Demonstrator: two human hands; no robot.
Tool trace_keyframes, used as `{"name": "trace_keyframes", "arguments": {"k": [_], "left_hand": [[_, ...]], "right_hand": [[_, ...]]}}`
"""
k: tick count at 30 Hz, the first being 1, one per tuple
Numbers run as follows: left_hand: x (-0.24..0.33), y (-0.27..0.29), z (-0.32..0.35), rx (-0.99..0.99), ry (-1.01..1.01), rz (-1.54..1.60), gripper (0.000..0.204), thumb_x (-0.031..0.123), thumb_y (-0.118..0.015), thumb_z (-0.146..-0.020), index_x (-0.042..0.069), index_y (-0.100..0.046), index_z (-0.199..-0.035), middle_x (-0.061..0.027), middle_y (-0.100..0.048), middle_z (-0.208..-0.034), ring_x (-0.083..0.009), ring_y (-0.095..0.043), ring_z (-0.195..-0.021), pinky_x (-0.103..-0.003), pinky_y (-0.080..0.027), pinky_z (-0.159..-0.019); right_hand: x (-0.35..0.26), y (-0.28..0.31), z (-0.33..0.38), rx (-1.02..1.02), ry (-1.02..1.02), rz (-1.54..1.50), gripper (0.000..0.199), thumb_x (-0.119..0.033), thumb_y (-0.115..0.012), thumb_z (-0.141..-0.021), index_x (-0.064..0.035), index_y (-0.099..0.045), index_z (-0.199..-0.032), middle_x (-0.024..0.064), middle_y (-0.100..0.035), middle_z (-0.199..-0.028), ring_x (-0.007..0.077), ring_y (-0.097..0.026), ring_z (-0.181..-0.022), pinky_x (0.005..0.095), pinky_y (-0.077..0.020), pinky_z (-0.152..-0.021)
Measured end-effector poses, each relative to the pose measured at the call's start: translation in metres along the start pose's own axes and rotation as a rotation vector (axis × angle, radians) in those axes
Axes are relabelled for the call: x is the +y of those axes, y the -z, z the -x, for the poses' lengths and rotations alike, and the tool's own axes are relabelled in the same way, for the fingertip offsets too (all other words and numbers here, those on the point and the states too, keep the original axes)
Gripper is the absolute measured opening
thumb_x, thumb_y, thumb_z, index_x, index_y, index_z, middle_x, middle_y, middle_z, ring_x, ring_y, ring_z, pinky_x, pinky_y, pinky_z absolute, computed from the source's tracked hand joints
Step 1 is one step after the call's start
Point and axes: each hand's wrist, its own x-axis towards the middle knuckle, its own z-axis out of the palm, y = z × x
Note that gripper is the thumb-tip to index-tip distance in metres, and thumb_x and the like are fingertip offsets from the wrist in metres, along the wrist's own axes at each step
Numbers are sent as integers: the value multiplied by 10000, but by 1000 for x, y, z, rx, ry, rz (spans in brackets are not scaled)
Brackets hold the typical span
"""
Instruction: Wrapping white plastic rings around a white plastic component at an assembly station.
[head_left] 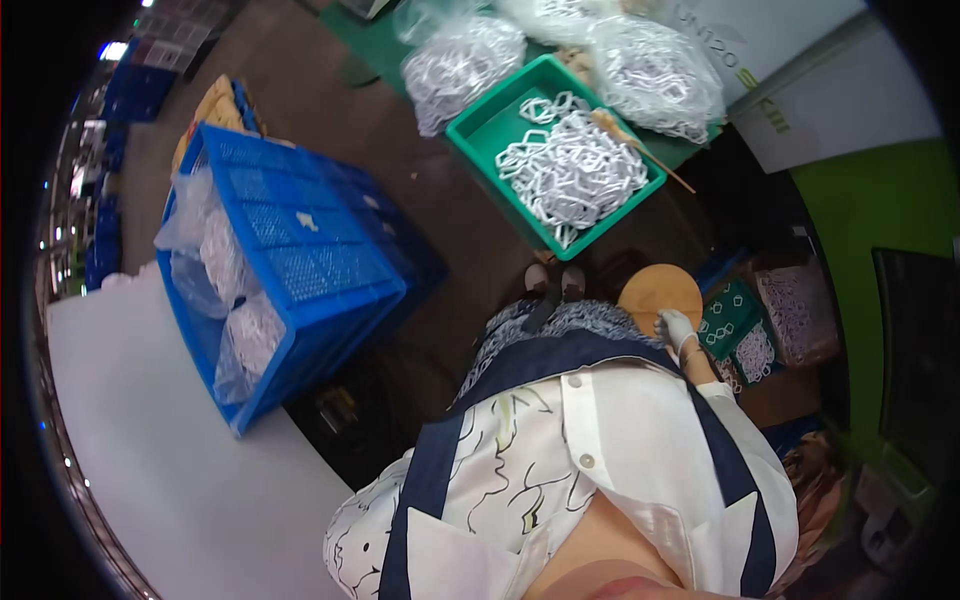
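Focus on the white-gloved right hand (678,330), at the edge of the round stool (660,290), grip impossible to tell; left hand's out of view! Ahead-left of the glove, white links (585,170) lie loose in the green tray (487,137); beyond, plastic bags (660,80) already hold more.

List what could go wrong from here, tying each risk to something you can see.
The green tray seems to jut past the table's edge, so a knock might spill its heaped white pieces.
The wooden stick lies across the tray's rim, one end sticking out; a sleeve could catch it.
The right hand is at the round stool, which might shift if pushed.
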Motion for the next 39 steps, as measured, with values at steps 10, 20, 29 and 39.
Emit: {"name": "trace_keyframes", "arguments": {"k": [10, 20, 29, 39], "left_hand": [[78, -153, 54, 37, -7, 369, 356, 292, -654, -867, 30, -678, -1108, -212, -693, -1091, -352, -665, -1014, -385, -525, -870], [116, -207, 71, 0, -104, 501, 362, 291, -665, -860, 30, -678, -1111, -209, -693, -1093, -353, -664, -1011, -385, -525, -868], [91, -188, 66, 13, -200, 453, 368, 290, -675, -854, 30, -677, -1113, -207, -694, -1095, -353, -664, -1009, -385, -525, -865], [77, -177, 51, 93, -276, 447, 375, 290, -686, -846, 29, -677, -1116, -204, -694, -1097, -353, -664, -1006, -384, -525, -863]], "right_hand": [[1, 9, 10, -177, 321, 785, 285, -228, -574, -983, -21, -671, -1154, 106, -696, -1048, 181, -632, -924, 279, -491, -840], [-141, -79, 151, -90, 672, 946, 281, -121, -613, -948, -16, -610, -1209, 110, -618, -1113, 192, -630, -1020, 299, -493, -911], [-206, -167, 246, -605, 472, 1019, 331, -125, -691, -911, -23, -600, -1212, 35, -595, -977, 107, -562, -866, 243, -472, -812], [-187, -132, 216, -560, 335, 980, 203, -149, -641, -958, -12, -571, -1089, 28, -592, -937, 82, -550, -883, 225, -457, -802]]}}
